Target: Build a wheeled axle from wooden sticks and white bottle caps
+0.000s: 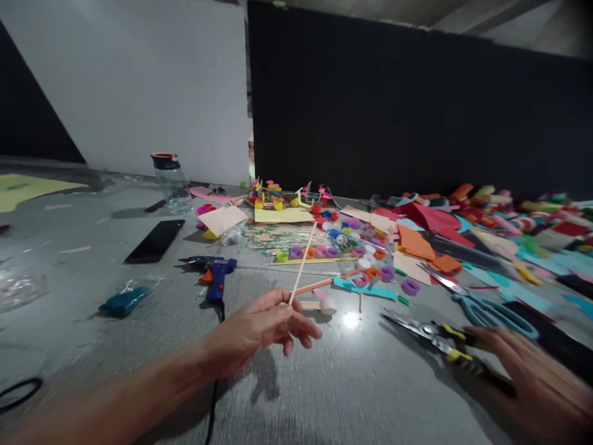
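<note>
My left hand [273,324] is above the middle of the table, pinching a thin wooden stick [303,262] between thumb and forefinger. The stick points up and slightly right, while the other fingers hang loosely. At the lower right, my right hand [532,364], blurred by motion, is around the yellow-and-black handles of long-nose pliers [440,340]. Their jaws point left, low over the tabletop. Just beyond the pliers lie scissors [486,312] with blue-grey handles. A blue glue gun [217,278] rests left of my left hand, its black cord running toward me beneath my wrist.
A phone [156,241] and a clear water bottle [171,185] are at the left. A teal packet [124,301] lies nearer. Bundled sticks [278,240], coloured bottle caps [410,286] and paper scraps [417,241] spread across the back and right. Dark panels [417,105] stand behind.
</note>
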